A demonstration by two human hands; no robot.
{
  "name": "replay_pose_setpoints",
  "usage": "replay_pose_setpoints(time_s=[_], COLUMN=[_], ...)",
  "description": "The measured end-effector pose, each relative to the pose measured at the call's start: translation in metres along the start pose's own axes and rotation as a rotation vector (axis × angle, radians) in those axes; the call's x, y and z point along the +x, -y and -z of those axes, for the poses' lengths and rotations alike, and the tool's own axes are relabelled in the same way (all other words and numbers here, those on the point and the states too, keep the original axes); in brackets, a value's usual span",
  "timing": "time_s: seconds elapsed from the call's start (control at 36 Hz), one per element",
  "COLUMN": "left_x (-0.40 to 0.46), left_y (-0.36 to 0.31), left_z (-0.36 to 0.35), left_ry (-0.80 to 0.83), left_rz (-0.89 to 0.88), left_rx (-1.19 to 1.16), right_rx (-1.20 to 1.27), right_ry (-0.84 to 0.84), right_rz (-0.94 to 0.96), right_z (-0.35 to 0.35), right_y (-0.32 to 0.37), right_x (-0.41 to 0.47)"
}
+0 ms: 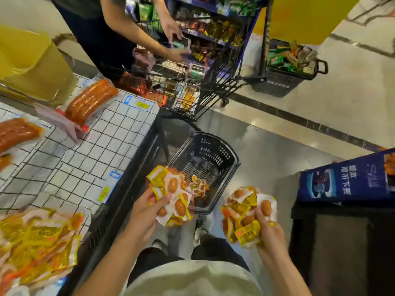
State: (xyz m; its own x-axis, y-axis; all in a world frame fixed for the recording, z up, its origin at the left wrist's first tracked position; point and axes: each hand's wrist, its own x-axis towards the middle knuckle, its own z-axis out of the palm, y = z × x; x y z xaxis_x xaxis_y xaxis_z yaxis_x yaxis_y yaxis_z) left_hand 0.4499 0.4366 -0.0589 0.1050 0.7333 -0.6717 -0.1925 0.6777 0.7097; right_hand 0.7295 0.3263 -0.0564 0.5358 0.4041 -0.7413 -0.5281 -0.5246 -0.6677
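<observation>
Gripping a bundle of sausage packets (pixel 171 189), the left hand (pixel 147 212) sits at the near-left corner of the black basket (pixel 233 154) in the head view. Its thumb lies across the top of the bundle and its fingers curl underneath, clamped on the packets. The bundle fans out over the basket's near rim. Each packet is yellow and white with a small brown sausage showing through.

The right hand (pixel 268 233) is to the near right of the basket, outside its rim and over the floor. It holds a second bundle (pixel 245 210) of the same packets, thumb on top and fingers closed round the lower edge. The two bundles are apart, with the basket's near corner between them.

Inside the basket, against its near wall, lie a few loose packets (pixel 198 186), just beyond the left hand's bundle. The basket stands on the grey floor, and the person's shoes (pixel 203 227) are just on the near side of it.

Left of the basket runs a chest display topped by a wire grid (pixel 85 146). A heap of packets (pixel 38 242) lies at its near end and large sausage packs (pixel 92 99) lie farther along. Beyond the basket stands a loaded shopping trolley (pixel 192 86), and another person's hands (pixel 173 28) reach toward the shelves behind it. A second basket (pixel 284 75), full of goods, sits on the floor beyond and to the right. A blue carton (pixel 342 180) stands to the right of the black basket.
</observation>
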Motion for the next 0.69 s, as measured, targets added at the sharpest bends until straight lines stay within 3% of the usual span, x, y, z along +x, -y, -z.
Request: replay_pose_setpoints(time_s=[0.31,0.69], left_x=[0.151,0.41], left_y=[0.09,0.256], left_z=[-0.055,-0.022], left_ry=[-0.167,-0.143], left_rz=[0.055,0.099], left_rx=[0.11,0.323], right_rx=[-0.092,-0.124], right_ry=[-0.013,-0.109], right_rz=[-0.12,-0.109], right_z=[-0.032,-0.137], right_y=[-0.027,-0.187], right_x=[0.166,0.385])
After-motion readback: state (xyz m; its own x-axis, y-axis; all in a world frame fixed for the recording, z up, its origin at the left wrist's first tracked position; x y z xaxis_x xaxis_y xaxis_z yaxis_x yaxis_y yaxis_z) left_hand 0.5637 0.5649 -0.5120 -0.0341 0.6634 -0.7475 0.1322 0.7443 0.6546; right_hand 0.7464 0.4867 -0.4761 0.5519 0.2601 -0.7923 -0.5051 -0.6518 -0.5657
